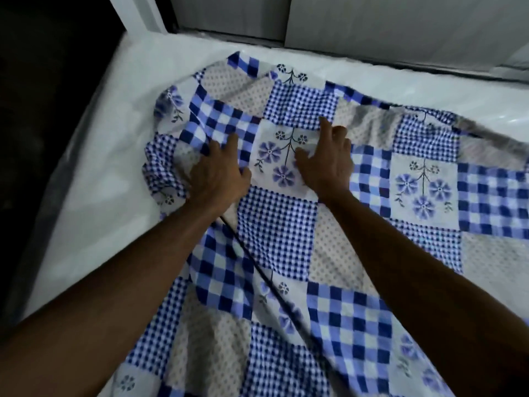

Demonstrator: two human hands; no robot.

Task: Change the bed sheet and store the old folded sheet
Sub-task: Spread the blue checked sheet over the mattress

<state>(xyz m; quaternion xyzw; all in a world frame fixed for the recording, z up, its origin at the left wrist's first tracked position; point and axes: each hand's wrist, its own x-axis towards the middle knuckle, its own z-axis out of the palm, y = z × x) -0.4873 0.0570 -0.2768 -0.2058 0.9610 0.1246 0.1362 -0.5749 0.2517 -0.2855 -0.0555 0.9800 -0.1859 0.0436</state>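
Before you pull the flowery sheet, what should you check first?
1. Hands placed: left hand and right hand rest flat on the patchwork sheet: ok.
2. Sheet smooth: bunched edge beside the left hand, and a long fold running toward the camera: not ok.
3. Mattress covered: white mattress is bare on the left and far sides: not ok.
4. Near corners tucked: out of view: cannot tell.

The bed sheet [274, 230] is matt, soft printed cotton-like cloth, wrinkled in places, lying over a mattress [120, 116] covered in glossy, smooth white plastic.
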